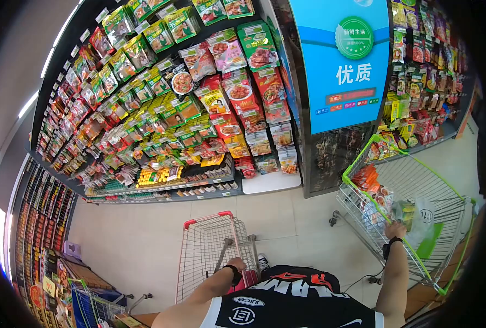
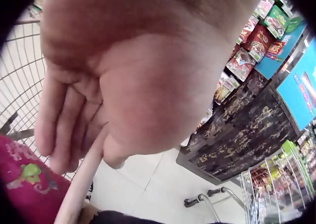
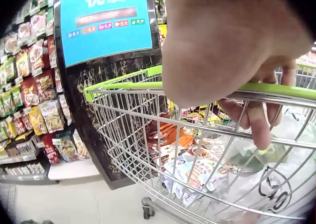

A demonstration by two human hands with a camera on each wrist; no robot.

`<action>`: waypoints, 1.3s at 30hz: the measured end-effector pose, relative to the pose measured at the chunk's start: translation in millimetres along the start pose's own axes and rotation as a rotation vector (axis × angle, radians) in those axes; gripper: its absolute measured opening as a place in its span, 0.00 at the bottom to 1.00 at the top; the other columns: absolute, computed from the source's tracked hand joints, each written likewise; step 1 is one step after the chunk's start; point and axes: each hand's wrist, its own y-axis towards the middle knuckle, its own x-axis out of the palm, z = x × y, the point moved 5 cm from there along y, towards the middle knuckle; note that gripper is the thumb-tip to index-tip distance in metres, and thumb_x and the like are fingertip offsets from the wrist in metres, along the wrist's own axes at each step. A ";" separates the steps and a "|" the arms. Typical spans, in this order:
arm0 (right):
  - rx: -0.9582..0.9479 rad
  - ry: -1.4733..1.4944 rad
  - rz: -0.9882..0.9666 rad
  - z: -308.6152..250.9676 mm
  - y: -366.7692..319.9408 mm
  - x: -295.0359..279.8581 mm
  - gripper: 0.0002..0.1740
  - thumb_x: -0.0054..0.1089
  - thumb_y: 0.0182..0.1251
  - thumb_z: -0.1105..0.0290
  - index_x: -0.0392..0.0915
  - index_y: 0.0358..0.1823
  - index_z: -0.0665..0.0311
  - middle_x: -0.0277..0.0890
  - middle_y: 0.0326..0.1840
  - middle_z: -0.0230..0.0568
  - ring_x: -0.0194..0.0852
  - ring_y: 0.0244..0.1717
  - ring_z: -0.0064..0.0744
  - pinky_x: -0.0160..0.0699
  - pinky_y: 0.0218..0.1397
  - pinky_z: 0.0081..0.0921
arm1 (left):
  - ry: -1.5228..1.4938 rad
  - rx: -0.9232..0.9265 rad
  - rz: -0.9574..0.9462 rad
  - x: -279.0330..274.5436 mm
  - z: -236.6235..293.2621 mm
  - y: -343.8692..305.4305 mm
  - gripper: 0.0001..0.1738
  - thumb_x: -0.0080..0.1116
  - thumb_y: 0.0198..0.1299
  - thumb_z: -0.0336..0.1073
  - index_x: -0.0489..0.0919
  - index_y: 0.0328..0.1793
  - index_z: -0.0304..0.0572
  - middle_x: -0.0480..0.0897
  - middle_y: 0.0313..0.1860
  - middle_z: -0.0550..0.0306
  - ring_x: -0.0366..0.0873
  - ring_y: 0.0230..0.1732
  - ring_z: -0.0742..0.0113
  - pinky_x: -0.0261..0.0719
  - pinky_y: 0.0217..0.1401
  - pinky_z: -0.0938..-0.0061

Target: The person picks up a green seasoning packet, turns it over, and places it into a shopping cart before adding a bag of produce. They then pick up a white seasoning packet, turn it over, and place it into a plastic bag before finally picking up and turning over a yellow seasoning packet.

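In the head view my left hand point(image 1: 236, 264) is at the near end of a wire shopping cart with red trim point(image 1: 205, 251). The left wrist view shows a pale cart handle point(image 2: 81, 187) running between the thumb and loosely bent fingers point(image 2: 74, 115). Beside it is a magenta panel point(image 2: 32, 184) with a green print. My right hand point(image 1: 397, 229) grips the side rim of a second shopping cart with green trim point(image 1: 357, 153), its fingers point(image 3: 259, 123) bent down over the rim. Inside lie orange-and-white food packets point(image 3: 192, 169) and a clear plastic bag point(image 3: 279, 189) with black print.
Shelves of hanging food packets point(image 1: 183, 82) stand ahead, ending at a dark pillar with a blue sign point(image 1: 344, 65). More packets point(image 1: 428, 71) hang at the far right. A parked cart point(image 1: 95, 300) stands at lower left. Pale tiled floor point(image 1: 144, 229) lies between.
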 end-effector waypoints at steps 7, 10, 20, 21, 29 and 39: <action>-0.041 0.291 0.011 -3.9 1.6 14.5 0.36 0.46 0.69 0.36 0.78 0.59 0.60 0.78 0.59 0.57 0.72 0.65 0.56 0.67 0.66 0.56 | 0.113 0.052 0.013 -6.9 8.9 -0.9 0.20 0.65 0.52 0.52 0.88 0.32 0.41 0.87 0.28 0.50 0.88 0.35 0.56 0.85 0.41 0.59; -0.065 0.282 0.064 -1.5 12.8 26.1 0.37 0.46 0.70 0.36 0.79 0.57 0.64 0.78 0.57 0.60 0.74 0.62 0.59 0.70 0.65 0.53 | 0.208 0.080 0.036 -14.3 17.4 -10.7 0.19 0.68 0.48 0.51 0.89 0.33 0.42 0.88 0.29 0.49 0.88 0.36 0.55 0.85 0.42 0.59; -0.104 0.312 -0.091 -1.8 23.9 29.9 0.39 0.44 0.71 0.35 0.78 0.55 0.69 0.77 0.56 0.66 0.75 0.61 0.61 0.72 0.63 0.50 | 0.119 -0.066 -0.025 -11.5 6.5 -55.5 0.24 0.68 0.45 0.42 0.87 0.50 0.41 0.86 0.51 0.43 0.85 0.54 0.48 0.84 0.54 0.56; -0.105 0.309 -0.086 -3.0 23.9 28.6 0.39 0.44 0.71 0.35 0.77 0.55 0.69 0.77 0.56 0.66 0.75 0.61 0.61 0.72 0.63 0.50 | 0.093 -0.090 -0.039 -11.3 4.3 -61.6 0.24 0.68 0.46 0.42 0.86 0.50 0.41 0.86 0.52 0.42 0.84 0.55 0.48 0.84 0.55 0.56; -0.137 0.300 -0.082 -4.4 24.2 31.2 0.41 0.42 0.72 0.35 0.75 0.58 0.71 0.77 0.56 0.68 0.75 0.61 0.63 0.72 0.63 0.52 | 0.008 -0.110 0.129 21.6 -31.1 -44.1 0.20 0.62 0.54 0.45 0.87 0.47 0.39 0.86 0.49 0.41 0.85 0.53 0.46 0.84 0.54 0.54; -0.128 0.282 -0.107 -1.9 27.6 32.0 0.41 0.41 0.71 0.34 0.76 0.59 0.69 0.77 0.57 0.66 0.74 0.61 0.62 0.72 0.63 0.51 | -0.115 -0.246 0.130 -6.3 -23.2 -66.1 0.19 0.56 0.59 0.41 0.86 0.52 0.40 0.85 0.53 0.40 0.83 0.58 0.47 0.81 0.59 0.57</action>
